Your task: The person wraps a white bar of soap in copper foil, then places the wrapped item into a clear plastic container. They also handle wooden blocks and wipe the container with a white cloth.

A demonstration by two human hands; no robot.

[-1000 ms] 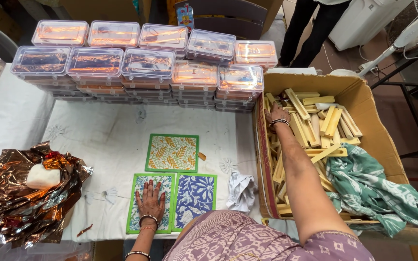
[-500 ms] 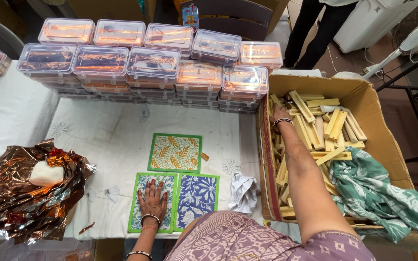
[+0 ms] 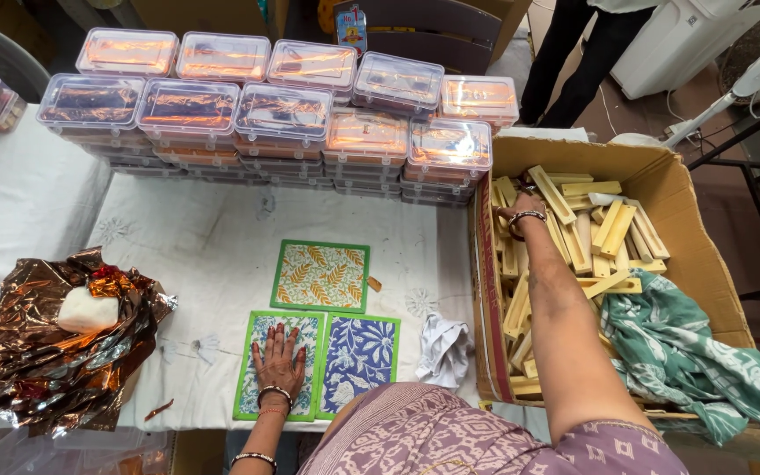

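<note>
Wooden sticks (image 3: 591, 230), pale and piled loosely, fill the cardboard box (image 3: 688, 202) off the table's right edge; the right hand (image 3: 519, 209) reaches among them, its grip hidden. Left hand (image 3: 278, 354) lies flat, fingers spread, on a green-bordered printed tile (image 3: 261, 369) near the table's (image 3: 213, 246) front edge. Stacked clear containers (image 3: 283, 110) line the far edge.
</note>
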